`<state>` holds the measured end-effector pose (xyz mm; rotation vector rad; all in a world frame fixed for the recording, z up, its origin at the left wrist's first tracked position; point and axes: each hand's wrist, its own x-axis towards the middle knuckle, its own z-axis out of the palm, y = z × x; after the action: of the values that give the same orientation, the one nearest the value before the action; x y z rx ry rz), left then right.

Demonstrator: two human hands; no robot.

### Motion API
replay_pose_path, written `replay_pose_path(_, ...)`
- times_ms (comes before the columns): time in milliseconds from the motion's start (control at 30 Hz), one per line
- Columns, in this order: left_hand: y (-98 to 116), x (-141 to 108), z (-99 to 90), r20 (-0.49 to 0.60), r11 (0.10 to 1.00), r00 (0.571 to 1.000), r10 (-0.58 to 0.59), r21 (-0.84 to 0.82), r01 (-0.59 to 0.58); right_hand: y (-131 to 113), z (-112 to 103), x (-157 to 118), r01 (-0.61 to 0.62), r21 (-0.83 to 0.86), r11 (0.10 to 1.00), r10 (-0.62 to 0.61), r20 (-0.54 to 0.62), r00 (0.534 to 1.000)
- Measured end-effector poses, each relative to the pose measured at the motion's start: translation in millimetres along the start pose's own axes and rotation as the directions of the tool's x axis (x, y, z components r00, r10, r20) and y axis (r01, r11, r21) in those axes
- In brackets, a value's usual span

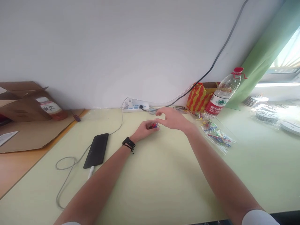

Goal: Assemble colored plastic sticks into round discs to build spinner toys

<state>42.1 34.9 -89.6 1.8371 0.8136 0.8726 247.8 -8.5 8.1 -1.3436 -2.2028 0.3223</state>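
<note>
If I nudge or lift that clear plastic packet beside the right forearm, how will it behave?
The clear plastic packet will probably flop, since its film looks thin. It seems likely light, with small coloured pieces showing. Lying flat, it should slide rather than roll.

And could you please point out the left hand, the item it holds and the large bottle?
Left hand (143, 130), head view: back of hand.
Held item (154, 125), head view: red part.
Large bottle (219, 100), head view: label.

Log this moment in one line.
left hand: holding small red-and-blue item | right hand: open, beside it | black phone: lying on table
</note>
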Motion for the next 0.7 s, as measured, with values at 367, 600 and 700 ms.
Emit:
replay_pose_path(367,10,5,-10.3,0.109,0.995,0.992,-0.063,-0.066,0.071,11,-13,-1,-0.078,0.203,0.976,0.056,0.109,0.992)
replay_pose_path(600,19,8,-17.9,0.113,0.999,0.993,0.023,-0.027,-0.02,20,-5,2,-0.034,0.406,0.913,-0.065,0.227,0.972)
replay_pose_path(700,21,11,-17.2,0.106,0.999,0.994,0.025,-0.045,-0.02,25,-2,4,-0.066,0.399,0.915,-0.047,0.267,0.962)
